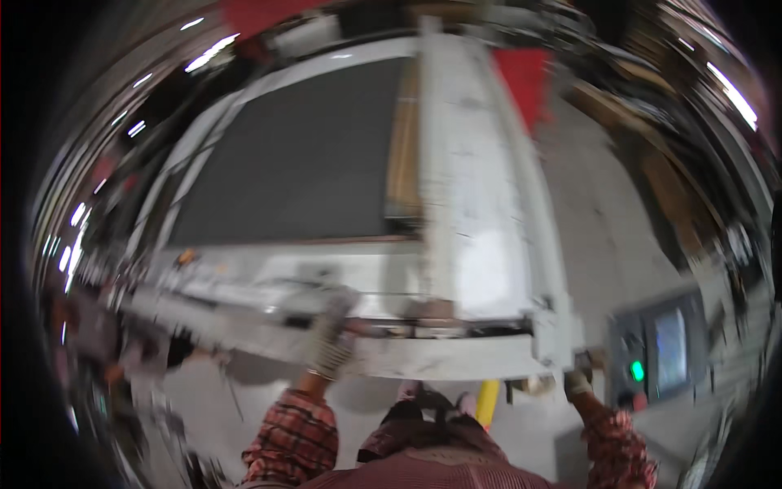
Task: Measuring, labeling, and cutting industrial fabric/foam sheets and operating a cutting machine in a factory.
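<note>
My left hand (332, 330), in a pale striped work glove, is at the near edge of a large white machine (481, 196). Motion smears its fingers, and I cannot make out anything held in them. My right hand (577, 381), also gloved, is low beside the machine's near right corner, left of a control panel (658, 346); its fingers are mostly hidden. A large dark grey sheet (293, 155) lies flat on the machine bed beyond my left hand. Along the sheet's right side runs a brown strip (404, 147).
The control panel carries a lit green button (638, 371), a red knob (639, 401) and a screen (672, 349). Red cloth or sheeting (524, 81) hangs at the machine's far right. Long brown pieces (676, 187) lie to the right. A yellow post (487, 402) stands below the near edge.
</note>
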Tool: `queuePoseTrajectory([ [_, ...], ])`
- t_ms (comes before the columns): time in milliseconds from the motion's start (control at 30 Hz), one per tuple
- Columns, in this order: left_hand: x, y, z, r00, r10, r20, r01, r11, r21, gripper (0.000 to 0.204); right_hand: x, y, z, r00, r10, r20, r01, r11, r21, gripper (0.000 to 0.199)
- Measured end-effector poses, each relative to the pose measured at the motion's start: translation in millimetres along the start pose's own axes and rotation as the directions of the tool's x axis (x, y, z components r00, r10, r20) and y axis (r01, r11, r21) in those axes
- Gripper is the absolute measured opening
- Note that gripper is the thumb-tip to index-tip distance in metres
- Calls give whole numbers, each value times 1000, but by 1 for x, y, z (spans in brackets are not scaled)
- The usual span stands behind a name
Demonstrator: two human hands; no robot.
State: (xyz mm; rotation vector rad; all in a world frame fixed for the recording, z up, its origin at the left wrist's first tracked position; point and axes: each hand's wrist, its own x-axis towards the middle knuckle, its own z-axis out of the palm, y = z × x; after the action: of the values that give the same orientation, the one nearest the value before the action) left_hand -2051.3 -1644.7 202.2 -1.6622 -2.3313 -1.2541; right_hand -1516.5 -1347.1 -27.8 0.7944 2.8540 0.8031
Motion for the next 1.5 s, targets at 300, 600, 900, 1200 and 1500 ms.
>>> queuePoseTrajectory([
  [300, -186, 74, -49, 847, -528, -54, 520, 846, -114, 33, 125, -81, -156, 946, -182, 269, -104, 614, 782, 24],
  [600, -356, 18, 67, 255, -942, 216, 828, 97, -553, 48, 179, -171, -275, 859, -464, 217, -1, 421, 907, 22],
  [900, -335, -40, -14, 208, -937, 281, -264, -330, -906, 24, 158, -240, -338, 782, -545, 302, -108, 359, 927, 21],
  [1200, -220, 16, -124, 527, -823, 211, -9, -253, -967, 31, 82, -245, -336, 727, -503, 467, -481, 113, 869, 20],
  [1500, -55, 9, -189, 897, -306, 318, 440, 576, -689, 50, 151, -267, -365, 777, -462, 428, -568, -221, 793, 27],
])
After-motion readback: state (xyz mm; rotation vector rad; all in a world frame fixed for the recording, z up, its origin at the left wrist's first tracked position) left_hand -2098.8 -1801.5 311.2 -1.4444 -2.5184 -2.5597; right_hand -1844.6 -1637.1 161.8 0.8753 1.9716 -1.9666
